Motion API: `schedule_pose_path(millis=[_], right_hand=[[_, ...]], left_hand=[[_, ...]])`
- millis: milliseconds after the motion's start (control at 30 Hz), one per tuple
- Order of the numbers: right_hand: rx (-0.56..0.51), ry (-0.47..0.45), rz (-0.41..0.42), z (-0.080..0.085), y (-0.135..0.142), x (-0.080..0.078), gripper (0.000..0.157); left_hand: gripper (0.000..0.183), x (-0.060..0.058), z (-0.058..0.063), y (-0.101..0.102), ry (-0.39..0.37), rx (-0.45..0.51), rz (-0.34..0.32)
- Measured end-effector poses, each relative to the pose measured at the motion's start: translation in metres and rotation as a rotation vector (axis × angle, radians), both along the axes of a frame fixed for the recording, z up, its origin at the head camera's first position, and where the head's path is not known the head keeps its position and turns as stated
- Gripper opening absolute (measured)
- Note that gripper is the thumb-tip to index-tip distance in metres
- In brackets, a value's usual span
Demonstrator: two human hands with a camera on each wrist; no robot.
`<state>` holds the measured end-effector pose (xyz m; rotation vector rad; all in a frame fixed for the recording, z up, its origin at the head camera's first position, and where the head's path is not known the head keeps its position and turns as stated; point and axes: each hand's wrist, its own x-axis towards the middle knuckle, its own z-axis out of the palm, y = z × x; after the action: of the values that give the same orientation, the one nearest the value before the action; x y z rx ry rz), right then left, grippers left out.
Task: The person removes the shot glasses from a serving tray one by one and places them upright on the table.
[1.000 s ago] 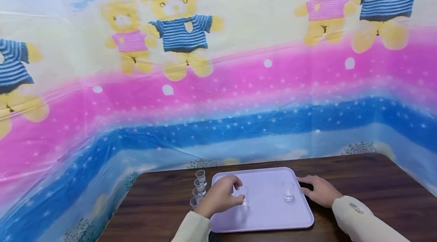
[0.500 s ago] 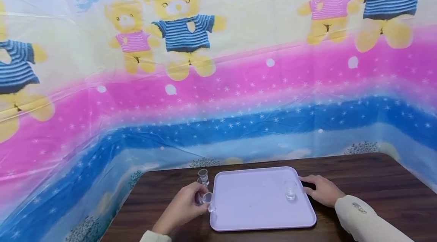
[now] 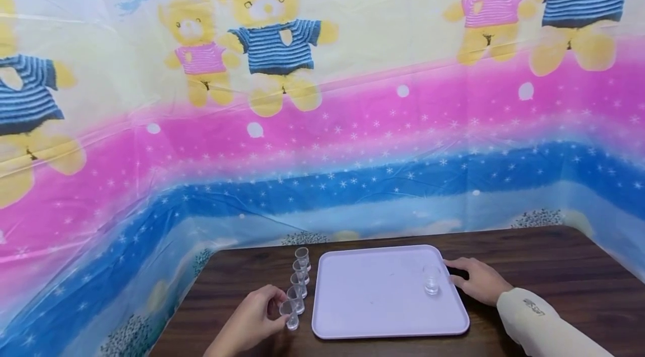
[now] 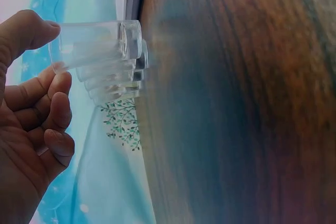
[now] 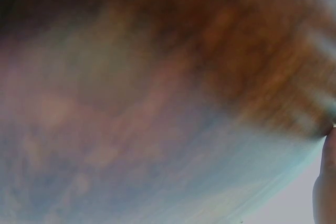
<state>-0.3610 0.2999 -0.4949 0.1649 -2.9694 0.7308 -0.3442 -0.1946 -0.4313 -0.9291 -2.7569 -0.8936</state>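
My left hand (image 3: 257, 315) pinches a small clear shot glass (image 3: 290, 316) by its rim, between thumb and index finger. That glass stands at the near end of a line of several similar shot glasses (image 3: 297, 284) left of the tray. In the left wrist view, the pinched glass (image 4: 94, 43) has its base at the wooden tabletop, the others overlapping behind it. A pale purple tray (image 3: 373, 295) lies flat, bearing one clear shot glass (image 3: 431, 281) near its right side. My right hand (image 3: 481, 283) touches the tray's right edge with extended fingers and thumb.
The dark wooden table (image 3: 544, 267) extends on both sides of the tray. Behind it hangs a cloth printed with teddy bears (image 3: 282, 43), meeting the table's back edge. The right wrist view is mostly blurred, with a bit of finger (image 5: 326, 182) at its right.
My left hand has carried a shot glass from the tray's left part over its left rim, leftward to the near end of the line. My right hand stays at the tray's edge.
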Motion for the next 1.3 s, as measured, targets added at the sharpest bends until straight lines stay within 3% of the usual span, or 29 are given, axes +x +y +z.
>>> schedule_pose_path(millis=[500,600,800,967,1300], right_hand=[[-0.004,0.002,-0.020,-0.005,0.001,-0.004,0.049],[-0.006,0.003,-0.022,-0.005,0.001,-0.004,0.049],[-0.001,0.000,-0.022,-0.001,-0.001,-0.001,0.049],[-0.008,-0.004,-0.029,0.001,0.000,0.001,0.049],[-0.019,-0.007,-0.022,0.000,-0.001,0.000,0.048]], left_hand=[[0.022,-0.004,-0.005,0.002,-0.066,0.020,-0.012],[0.023,-0.002,-0.002,0.001,-0.041,0.031,0.007],[0.023,0.000,0.005,0.003,0.101,0.061,0.022],[0.023,-0.002,0.011,0.022,0.157,0.095,-0.058],[0.025,-0.014,0.019,0.091,0.114,0.032,-0.157]])
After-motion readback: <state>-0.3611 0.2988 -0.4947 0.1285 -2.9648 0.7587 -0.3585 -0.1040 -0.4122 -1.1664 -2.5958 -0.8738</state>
